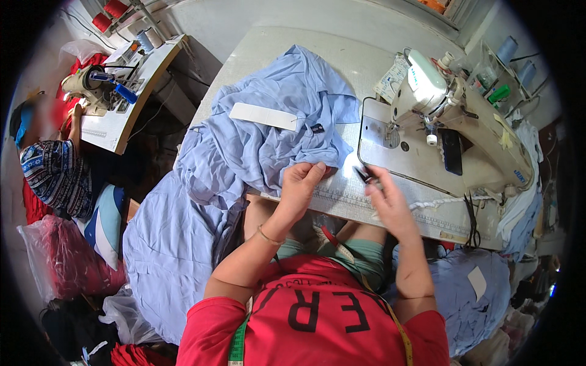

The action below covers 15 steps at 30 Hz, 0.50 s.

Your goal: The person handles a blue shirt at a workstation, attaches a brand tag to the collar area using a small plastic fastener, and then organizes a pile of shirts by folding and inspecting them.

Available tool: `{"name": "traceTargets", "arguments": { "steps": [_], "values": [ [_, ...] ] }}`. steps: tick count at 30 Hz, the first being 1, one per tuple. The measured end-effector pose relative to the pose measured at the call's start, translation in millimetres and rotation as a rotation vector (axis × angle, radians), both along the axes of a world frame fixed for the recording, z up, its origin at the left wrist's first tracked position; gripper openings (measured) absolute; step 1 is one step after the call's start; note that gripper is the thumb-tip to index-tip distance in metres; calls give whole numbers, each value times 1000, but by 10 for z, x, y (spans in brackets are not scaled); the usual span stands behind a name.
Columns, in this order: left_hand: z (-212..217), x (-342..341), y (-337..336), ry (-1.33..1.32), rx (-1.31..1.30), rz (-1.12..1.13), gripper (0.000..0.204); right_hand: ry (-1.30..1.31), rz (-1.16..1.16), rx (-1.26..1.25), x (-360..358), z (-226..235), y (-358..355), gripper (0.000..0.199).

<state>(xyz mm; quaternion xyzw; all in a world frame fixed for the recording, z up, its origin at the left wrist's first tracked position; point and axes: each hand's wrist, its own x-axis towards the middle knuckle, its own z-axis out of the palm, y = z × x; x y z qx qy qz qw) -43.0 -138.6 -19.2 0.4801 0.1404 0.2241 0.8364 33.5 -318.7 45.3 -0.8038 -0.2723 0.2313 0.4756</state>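
A light blue garment (244,146) lies crumpled on the sewing table (253,52), with a blank-looking white card strip (264,116) and a small dark label (317,129) on it. At its near right edge, my left hand (299,188) pinches the cloth between thumb and fingers. My right hand (389,204) is closed around small dark thread snips (366,174), a little blurred, just right of the garment and apart from it. Beyond that hand stands a white sewing machine (427,91), its plate (377,135) beside the cloth.
A dark phone (452,151) lies on the machine bed. Black scissors (471,221) hang at the table's front right edge. More blue cloth (177,250) spreads at the left, and another blue piece (452,305) lies low at the right. A person (55,165) sits at another machine (91,88).
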Motion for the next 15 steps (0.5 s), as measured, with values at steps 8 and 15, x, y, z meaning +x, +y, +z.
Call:
{"name": "traceTargets", "arguments": {
  "steps": [8, 15],
  "values": [
    [20, -31, -33, 82, 166, 30, 24, -382, -30, 84, -318, -181, 439, 29],
    [23, -50, -47, 87, 247, 39, 27, -488, -53, 50, -309, -198, 422, 29]
  ]
}}
